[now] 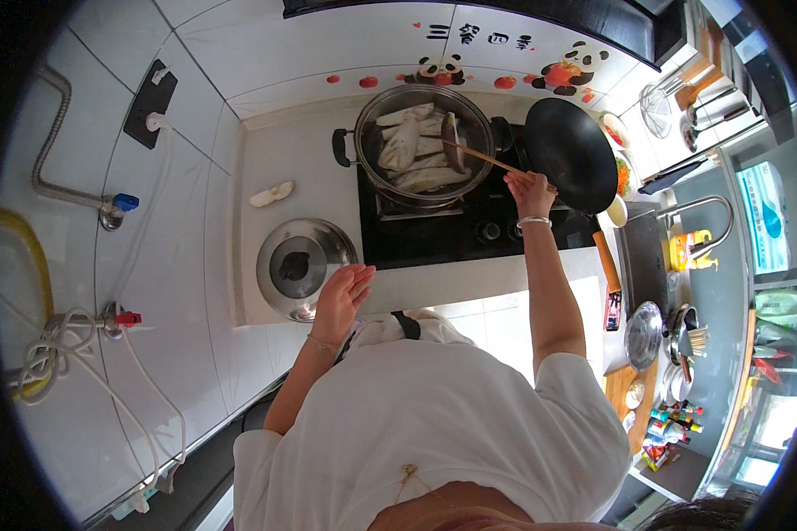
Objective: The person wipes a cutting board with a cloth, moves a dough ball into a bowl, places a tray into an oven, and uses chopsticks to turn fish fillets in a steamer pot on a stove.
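My right hand [531,191] is closed around thin wooden chopsticks [491,159] that reach over the pot. Their tips meet a long piece with a dark purplish-brown skin [453,146], which looks like eggplant. Under it, several pale, soft-looking strips [405,146] lie in a steel steamer pot [363,164] with black side handles. My left hand [341,296] hovers near the right rim of a round steel lid [274,274] with a black knob. The left fingers are stretched out with nothing in them. A small whitish piece [272,194] lies on the counter behind the lid.
The pot stands on a black glass cooktop [407,243], beside a dark wok [571,155]. Bowls of cut vegetables [624,177] sit past the wok. To the right are a sink [642,257], a tap [713,203] and a wooden cutting board [646,389].
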Demonstrator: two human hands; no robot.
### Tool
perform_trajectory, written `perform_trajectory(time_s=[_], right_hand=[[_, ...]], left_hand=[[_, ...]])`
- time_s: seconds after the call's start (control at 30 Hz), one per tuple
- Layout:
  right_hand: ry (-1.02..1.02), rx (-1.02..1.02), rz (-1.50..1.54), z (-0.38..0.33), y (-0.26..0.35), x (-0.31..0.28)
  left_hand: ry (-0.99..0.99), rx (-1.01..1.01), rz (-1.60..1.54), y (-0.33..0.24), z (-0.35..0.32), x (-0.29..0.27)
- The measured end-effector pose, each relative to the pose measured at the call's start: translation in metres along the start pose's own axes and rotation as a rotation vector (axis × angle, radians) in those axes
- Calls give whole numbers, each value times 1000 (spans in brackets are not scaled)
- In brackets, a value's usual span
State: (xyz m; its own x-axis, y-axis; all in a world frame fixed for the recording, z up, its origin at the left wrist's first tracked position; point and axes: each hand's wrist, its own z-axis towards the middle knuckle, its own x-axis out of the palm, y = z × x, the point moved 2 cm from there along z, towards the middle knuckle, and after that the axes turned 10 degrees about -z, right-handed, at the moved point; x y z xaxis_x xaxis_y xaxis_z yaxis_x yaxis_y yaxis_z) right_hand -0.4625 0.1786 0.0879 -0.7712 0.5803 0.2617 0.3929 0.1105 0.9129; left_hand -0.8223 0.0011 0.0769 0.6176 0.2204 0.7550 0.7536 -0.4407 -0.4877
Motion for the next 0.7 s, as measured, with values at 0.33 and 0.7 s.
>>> perform_trajectory(time_s=[0.33, 0.7], right_hand=[[400, -54, 144, -64, 29, 72], [646, -72, 104, -180, -34, 234]], left_hand=[[-2, 34, -32, -2, -6, -4], [-198, 238, -178, -33, -65, -62]])
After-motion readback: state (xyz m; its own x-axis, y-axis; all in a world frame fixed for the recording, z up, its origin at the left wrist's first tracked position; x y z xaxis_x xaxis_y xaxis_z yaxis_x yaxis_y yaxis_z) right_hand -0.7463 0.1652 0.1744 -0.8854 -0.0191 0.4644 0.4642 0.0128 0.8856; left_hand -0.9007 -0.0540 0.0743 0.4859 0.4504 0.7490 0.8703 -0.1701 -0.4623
